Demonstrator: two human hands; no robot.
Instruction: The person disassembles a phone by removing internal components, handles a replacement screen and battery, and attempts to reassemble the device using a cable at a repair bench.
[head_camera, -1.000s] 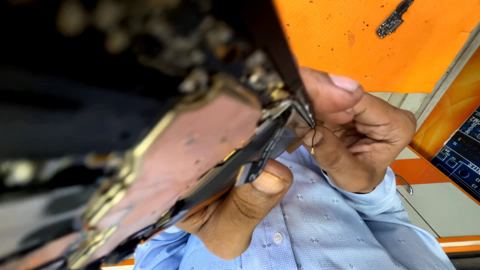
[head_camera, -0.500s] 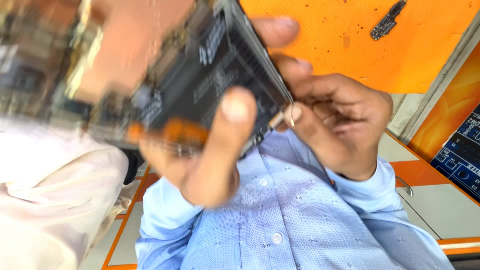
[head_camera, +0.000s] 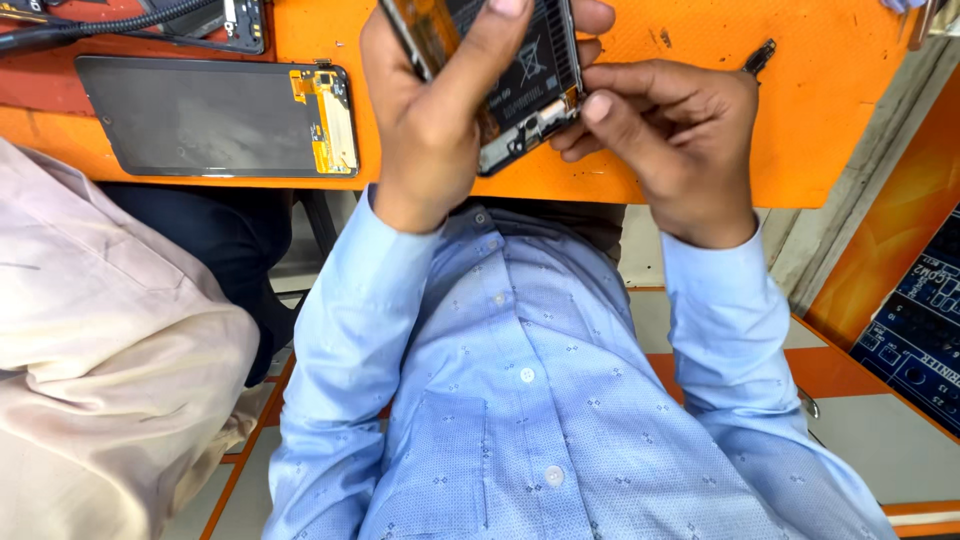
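1. An opened phone (head_camera: 515, 75) is being held up over the orange counter (head_camera: 830, 110), back cover off, so the black battery and the board parts at the lower end are showing.
2. The left hand (head_camera: 440, 110) is being wrapped around the phone's left edge, thumb lying across the battery; it's clenched on the phone pretty firmly.
3. The right hand (head_camera: 670, 130) is being kept at the phone's lower right corner, fingertips (head_camera: 598, 108) pinched in against the edge by the board. Whether something tiny like a screw or connector is being held there can't be told, it's hidden by the fingers.
4. A separate screen panel (head_camera: 200, 115) with an orange flex strip is lying face down on the counter, well apart to the left, not being touched.
5. Another dark board or phone part (head_camera: 235, 25) with a cable is sitting at the top left, cut off by the frame edge.
6. A small dark bit (head_camera: 760, 55) is lying on the counter just above the right hand.
7. Progress guess: the teardown looks well along, since the phone is already opened and a screen is lying separate. Work at the bottom corner seems to be what's in hand, and nothing looks closed up yet.
8. Another person's beige sleeve (head_camera: 110, 350) is being seen at the left, not involved.
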